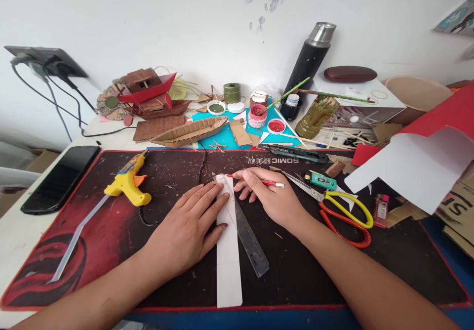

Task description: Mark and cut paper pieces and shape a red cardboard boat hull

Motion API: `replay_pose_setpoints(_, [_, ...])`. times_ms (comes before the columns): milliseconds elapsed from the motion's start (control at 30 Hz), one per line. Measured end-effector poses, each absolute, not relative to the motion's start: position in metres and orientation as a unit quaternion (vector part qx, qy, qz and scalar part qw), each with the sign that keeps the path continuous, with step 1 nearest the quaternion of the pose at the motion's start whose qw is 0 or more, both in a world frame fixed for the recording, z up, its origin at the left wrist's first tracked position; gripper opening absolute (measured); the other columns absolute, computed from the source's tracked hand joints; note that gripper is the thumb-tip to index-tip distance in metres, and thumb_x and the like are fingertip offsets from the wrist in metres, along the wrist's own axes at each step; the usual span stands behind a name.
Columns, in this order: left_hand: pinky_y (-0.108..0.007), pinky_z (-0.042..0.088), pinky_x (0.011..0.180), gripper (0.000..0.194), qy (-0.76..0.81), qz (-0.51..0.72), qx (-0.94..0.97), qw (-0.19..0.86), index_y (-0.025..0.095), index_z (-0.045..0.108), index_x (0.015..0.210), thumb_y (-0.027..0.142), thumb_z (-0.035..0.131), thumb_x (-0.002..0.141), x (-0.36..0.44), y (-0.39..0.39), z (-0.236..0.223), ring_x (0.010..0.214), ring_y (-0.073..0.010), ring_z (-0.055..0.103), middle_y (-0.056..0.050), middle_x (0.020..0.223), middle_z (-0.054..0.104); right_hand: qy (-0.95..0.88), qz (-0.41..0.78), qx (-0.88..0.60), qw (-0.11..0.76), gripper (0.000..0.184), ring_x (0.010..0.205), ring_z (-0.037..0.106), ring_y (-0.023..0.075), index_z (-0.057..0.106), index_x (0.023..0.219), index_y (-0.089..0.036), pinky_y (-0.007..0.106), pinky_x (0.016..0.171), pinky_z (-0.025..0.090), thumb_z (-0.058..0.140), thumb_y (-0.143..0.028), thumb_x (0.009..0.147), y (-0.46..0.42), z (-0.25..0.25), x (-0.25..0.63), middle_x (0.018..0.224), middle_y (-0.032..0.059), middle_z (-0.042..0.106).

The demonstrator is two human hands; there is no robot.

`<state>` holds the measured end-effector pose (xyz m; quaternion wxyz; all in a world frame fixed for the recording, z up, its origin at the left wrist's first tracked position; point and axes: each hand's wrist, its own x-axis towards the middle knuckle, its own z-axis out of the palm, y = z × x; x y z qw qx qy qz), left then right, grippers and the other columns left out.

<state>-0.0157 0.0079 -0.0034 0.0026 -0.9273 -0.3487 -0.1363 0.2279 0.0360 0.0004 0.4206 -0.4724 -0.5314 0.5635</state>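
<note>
A narrow white paper strip lies lengthwise on the dark desk mat. Across it, at a slant, rests a clear ruler, its lower end sticking out over the mat to the right. My left hand lies flat with outstretched fingers, the fingertips pressing on the strip and the ruler's upper part. In my right hand is a red pencil, gripped between thumb and fingers. The pencil's tip points left, at the strip's top end near the ruler's edge.
Left on the mat lies a yellow glue gun, beside a black phone. Scissors, a box cutter and a lighter lie right. Behind are a cardboard boat, paint pots and a black thermos.
</note>
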Motion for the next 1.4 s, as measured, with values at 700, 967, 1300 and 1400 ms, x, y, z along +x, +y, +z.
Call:
replay_pose_setpoints(700, [-0.055, 0.053, 0.120, 0.051, -0.339, -0.133, -0.931, 0.018, 0.011, 0.059, 0.153, 0.036, 0.056, 0.109, -0.017, 0.008, -0.002, 0.148, -0.0361, 0.059, -0.020, 0.161, 0.061, -0.599, 0.503, -0.472, 0.408, 0.050, 0.069, 0.071, 0.0187, 0.080, 0.098, -0.022, 0.032, 0.069, 0.055, 0.054, -0.063, 0.110, 0.028, 0.007, 0.234, 0.075, 0.0024, 0.075])
replay_pose_setpoints(967, [-0.055, 0.054, 0.118, 0.051, -0.336, -0.127, -0.933, 0.028, 0.011, 0.058, 0.154, 0.036, 0.055, 0.110, -0.016, 0.010, -0.003, 0.146, -0.0359, 0.060, -0.020, 0.160, 0.061, -0.609, 0.479, -0.485, 0.405, 0.054, 0.060, 0.069, 0.0183, 0.078, 0.089, -0.022, 0.032, 0.066, 0.052, 0.052, -0.063, 0.111, 0.025, 0.009, 0.238, 0.059, -0.0004, 0.068])
replay_pose_setpoints(1300, [-0.057, 0.054, 0.115, 0.050, -0.331, -0.133, -0.934, 0.026, 0.009, 0.059, 0.152, 0.033, 0.058, 0.108, -0.017, 0.010, -0.003, 0.143, -0.0379, 0.060, -0.021, 0.158, 0.062, -0.554, 0.505, -0.471, 0.465, 0.056, 0.051, 0.067, 0.0162, 0.076, 0.084, -0.021, 0.030, 0.059, 0.051, 0.058, -0.069, 0.107, 0.027, 0.012, 0.238, 0.053, -0.0025, 0.063])
replay_pose_setpoints(1400, [-0.056, 0.055, 0.113, 0.047, -0.333, -0.142, -0.932, 0.025, 0.009, 0.061, 0.150, 0.031, 0.059, 0.108, -0.017, 0.009, -0.002, 0.141, -0.0381, 0.061, -0.021, 0.154, 0.064, -0.539, 0.505, -0.483, 0.470, 0.056, 0.053, 0.066, 0.0161, 0.077, 0.087, -0.020, 0.029, 0.059, 0.052, 0.059, -0.071, 0.105, 0.028, 0.013, 0.238, 0.058, -0.0001, 0.069])
